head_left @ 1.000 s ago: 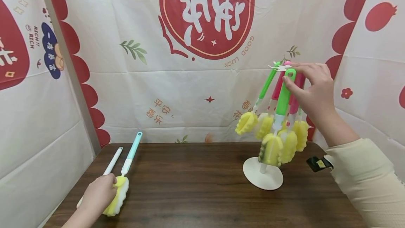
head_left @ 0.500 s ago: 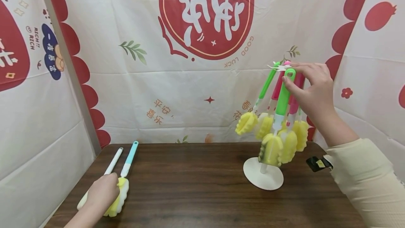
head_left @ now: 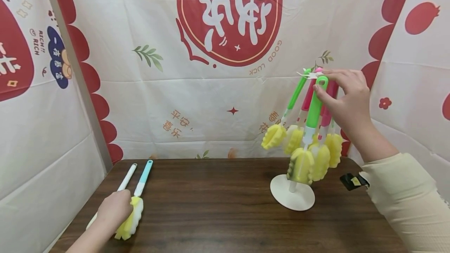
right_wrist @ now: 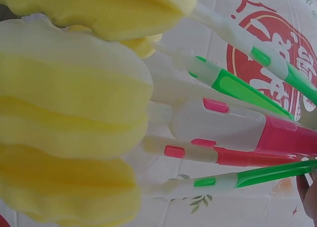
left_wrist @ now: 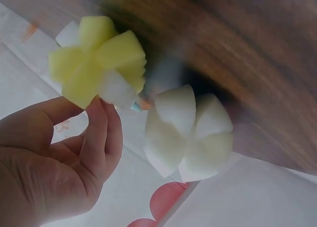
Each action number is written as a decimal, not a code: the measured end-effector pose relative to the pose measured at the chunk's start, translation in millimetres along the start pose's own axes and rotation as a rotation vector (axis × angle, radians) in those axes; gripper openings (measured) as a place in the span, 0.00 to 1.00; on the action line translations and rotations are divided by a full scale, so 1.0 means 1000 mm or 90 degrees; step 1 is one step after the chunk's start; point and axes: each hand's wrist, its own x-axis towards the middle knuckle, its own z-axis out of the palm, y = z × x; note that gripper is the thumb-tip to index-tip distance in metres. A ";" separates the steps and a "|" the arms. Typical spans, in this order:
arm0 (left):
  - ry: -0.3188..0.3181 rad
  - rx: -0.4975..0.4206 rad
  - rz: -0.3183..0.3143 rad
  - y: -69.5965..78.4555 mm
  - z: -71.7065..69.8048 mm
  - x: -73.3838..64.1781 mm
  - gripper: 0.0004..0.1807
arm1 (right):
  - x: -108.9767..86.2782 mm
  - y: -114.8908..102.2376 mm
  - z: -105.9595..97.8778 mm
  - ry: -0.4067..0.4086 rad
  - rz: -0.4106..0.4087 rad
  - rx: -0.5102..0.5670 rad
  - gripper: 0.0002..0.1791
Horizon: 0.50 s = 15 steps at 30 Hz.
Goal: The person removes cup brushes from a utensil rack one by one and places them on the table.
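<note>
At the left of the head view, my left hand (head_left: pixel 114 208) pinches the yellow-and-white sponge of a blue-handled cup brush (head_left: pixel 135 216). The left wrist view shows thumb and fingertips on that sponge (left_wrist: pixel 96 56) from one side. A white cup brush (head_left: pixel 127 177) lies beside it, partly covered by my hand. Over at the right, my right hand (head_left: pixel 351 95) grips the upper end of a green-handled cup brush (head_left: pixel 314 106), thumb on the handle. That brush hangs on a white stand (head_left: pixel 294 200) among several pink and green ones with yellow sponges.
The brown wooden table (head_left: pixel 211 214) bears the stand at the right and the two loose brushes at the left. White printed cloth (head_left: pixel 211 104) walls it in at the back and both sides. A black strap (head_left: pixel 353 182) juts out beside the right sleeve.
The blue-handled brush has come down and toward me, mostly in the first half second, with my left hand on its sponge. My right hand and the stand look unchanged.
</note>
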 end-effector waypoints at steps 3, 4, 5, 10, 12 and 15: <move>-0.009 0.007 -0.004 -0.001 -0.002 0.001 0.04 | 0.000 0.000 0.000 0.001 -0.002 0.002 0.22; -0.011 0.010 -0.003 -0.001 -0.003 0.001 0.05 | 0.000 0.000 0.000 0.001 -0.003 0.003 0.22; -0.011 0.012 -0.003 -0.001 -0.003 0.001 0.05 | 0.000 0.000 0.000 0.001 -0.003 0.003 0.22; -0.007 0.022 0.004 -0.002 -0.006 0.002 0.06 | 0.001 0.000 0.000 -0.001 -0.007 0.002 0.22; -0.001 0.024 0.014 -0.003 -0.006 0.001 0.07 | 0.001 0.000 0.000 -0.002 -0.008 0.001 0.22; 0.006 0.022 0.024 -0.004 -0.006 0.001 0.10 | 0.000 0.001 0.000 -0.002 -0.010 -0.001 0.22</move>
